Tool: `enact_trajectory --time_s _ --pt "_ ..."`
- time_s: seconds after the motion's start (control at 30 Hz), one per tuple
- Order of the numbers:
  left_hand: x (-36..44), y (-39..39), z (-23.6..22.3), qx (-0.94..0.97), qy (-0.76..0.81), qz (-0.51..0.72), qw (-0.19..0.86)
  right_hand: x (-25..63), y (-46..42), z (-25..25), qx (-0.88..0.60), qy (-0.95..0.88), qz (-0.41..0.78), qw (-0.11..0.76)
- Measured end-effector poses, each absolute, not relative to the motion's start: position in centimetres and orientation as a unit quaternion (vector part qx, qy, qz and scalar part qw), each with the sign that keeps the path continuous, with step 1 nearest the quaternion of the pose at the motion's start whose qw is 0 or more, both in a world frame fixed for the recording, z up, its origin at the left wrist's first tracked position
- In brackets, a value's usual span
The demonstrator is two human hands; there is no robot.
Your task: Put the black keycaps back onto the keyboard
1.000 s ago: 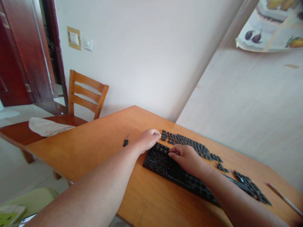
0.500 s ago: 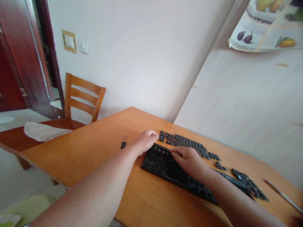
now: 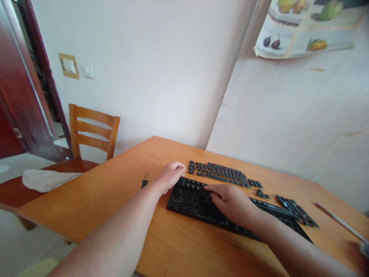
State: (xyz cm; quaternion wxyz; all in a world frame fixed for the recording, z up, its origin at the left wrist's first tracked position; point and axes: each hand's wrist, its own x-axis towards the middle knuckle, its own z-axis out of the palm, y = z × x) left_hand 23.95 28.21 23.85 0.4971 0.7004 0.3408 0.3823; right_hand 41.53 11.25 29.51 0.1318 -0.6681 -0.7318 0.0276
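A black keyboard (image 3: 188, 201) with bare key sockets lies on the orange wooden table (image 3: 115, 192). My left hand (image 3: 170, 175) rests curled against the keyboard's far left corner, steadying it. My right hand (image 3: 230, 202) lies on top of the keyboard with fingers and thumb pressed together near the upper rows; what they pinch is hidden. Behind the keyboard, loose black keycaps (image 3: 221, 172) are laid out in rows. A second heap of keycaps (image 3: 296, 211) sits at the keyboard's right end.
A small black binder clip (image 3: 144, 182) lies left of my left hand. A thin stick (image 3: 337, 222) lies at the table's right. A wooden chair (image 3: 90, 130) and a white cloth (image 3: 46, 180) are at the left. Walls close off the table's far side.
The view has swung left and down, shifting everything rightward in the picture. Both hands stay on the keyboard; my right fingers have edged slightly along the upper rows.
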Motion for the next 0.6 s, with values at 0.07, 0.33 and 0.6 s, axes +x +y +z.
enact_trajectory --time_s 0.07,0.33,0.6 --pt "23.8 28.3 23.9 0.693 0.334 0.381 0.512 42.3 10.0 29.8 -0.677 -0.721 0.022 0.148" --pt "23.2 28.1 24.5 0.673 0.331 0.373 0.545 48.3 4.2 30.5 -0.724 -0.657 0.015 0.21" --pt "22.5 28.0 24.6 0.64 0.325 0.389 0.577 58.9 0.7 29.2 -0.824 -0.483 -0.034 0.294"
